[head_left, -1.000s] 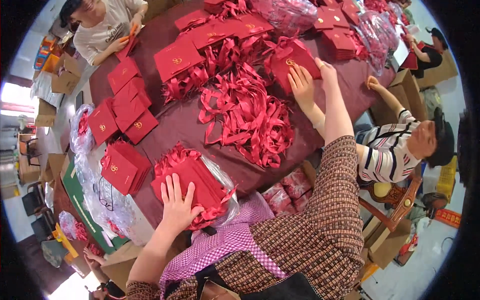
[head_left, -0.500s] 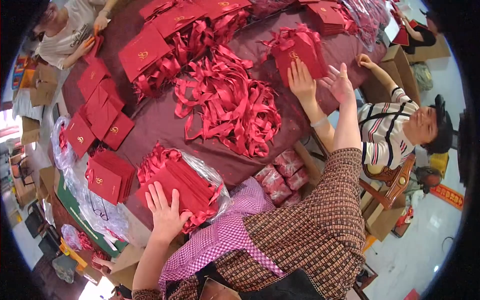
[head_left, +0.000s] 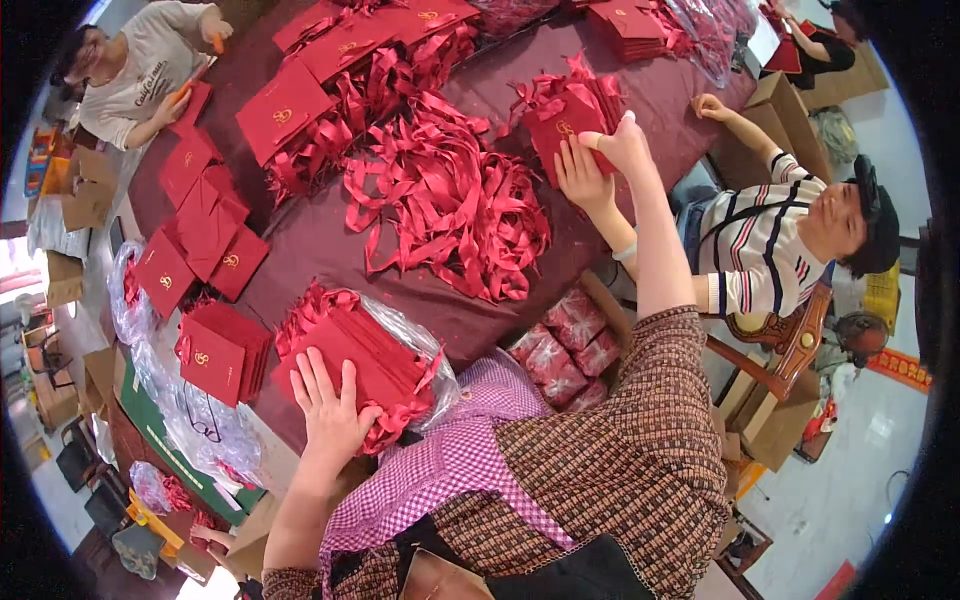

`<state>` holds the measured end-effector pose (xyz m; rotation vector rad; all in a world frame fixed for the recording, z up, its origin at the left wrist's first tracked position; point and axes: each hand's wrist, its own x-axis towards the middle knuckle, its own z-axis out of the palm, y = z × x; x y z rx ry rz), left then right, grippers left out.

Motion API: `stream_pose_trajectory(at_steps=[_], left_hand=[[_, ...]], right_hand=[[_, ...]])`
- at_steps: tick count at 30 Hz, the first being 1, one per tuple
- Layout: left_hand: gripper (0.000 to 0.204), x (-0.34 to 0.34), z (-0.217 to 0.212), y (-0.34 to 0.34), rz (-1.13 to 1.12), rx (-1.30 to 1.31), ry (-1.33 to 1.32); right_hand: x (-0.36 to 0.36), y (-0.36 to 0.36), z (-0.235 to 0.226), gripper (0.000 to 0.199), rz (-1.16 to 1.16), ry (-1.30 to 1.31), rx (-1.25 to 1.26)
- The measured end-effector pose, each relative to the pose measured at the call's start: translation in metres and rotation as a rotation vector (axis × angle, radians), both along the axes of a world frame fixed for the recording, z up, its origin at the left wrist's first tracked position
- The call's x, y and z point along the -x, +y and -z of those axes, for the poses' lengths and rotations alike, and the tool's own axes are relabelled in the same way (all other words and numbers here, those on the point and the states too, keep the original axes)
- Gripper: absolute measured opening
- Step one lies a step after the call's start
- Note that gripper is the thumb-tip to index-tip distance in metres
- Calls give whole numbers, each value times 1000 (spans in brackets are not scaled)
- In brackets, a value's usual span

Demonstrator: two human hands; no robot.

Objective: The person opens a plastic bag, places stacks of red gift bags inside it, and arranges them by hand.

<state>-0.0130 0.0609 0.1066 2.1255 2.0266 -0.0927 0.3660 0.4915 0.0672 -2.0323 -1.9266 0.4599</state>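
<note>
My left hand (head_left: 335,408) lies flat, fingers spread, on a thick stack of red paper gift bags (head_left: 365,352) with red ribbon handles, partly in clear plastic. My right arm reaches to the far right, where my right hand (head_left: 628,150) is at the edge of another stack of red gift bags (head_left: 556,122). Its thumb lies across the top bag and its fingers bend round the side, partly hidden. A co-worker's hand (head_left: 583,178) rests on the same stack, just beside mine. Between the two stacks spreads a loose heap of red ribbons (head_left: 450,200).
More red bags (head_left: 285,112) with ribbons line the far side. Small stacks of red bags (head_left: 225,355) stand at left, beside crumpled clear plastic (head_left: 205,430). Wrapped red packs (head_left: 575,320) fill a carton below the table edge. Co-workers sit at right (head_left: 765,230) and far left (head_left: 150,80).
My right hand has gone from open, beside the far stack, to closing on its edge. That stack and the co-worker's hand have shifted slightly left. My left hand stays on its stack.
</note>
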Motion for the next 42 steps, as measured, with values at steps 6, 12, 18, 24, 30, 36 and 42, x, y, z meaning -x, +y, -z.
stream_pose_trajectory(at_steps=[6, 12, 18, 24, 30, 36, 42], left_hand=[[81, 2, 2, -5, 12, -58, -20], [81, 2, 2, -13, 1, -82, -29], [82, 4, 5, -7, -3, -142, -78], [81, 2, 16, -4, 24, -223, -57], [78, 5, 18, -10, -1, -240, -24], [75, 1, 12, -13, 29, -282, -23], [70, -1, 9, -13, 23, -431, -86]], right_hand=[[28, -8, -16, 65, 69, -84, 69], [59, -41, -24, 51, -37, -152, -27], [38, -32, -65, 43, -81, 35, -341], [28, -75, -105, 43, -21, 874, -12], [84, -204, -27, 34, 536, 1650, 604], [111, -309, 10, 25, 490, 1960, 1008], [119, -328, 2, 31, 248, 2159, 1136]])
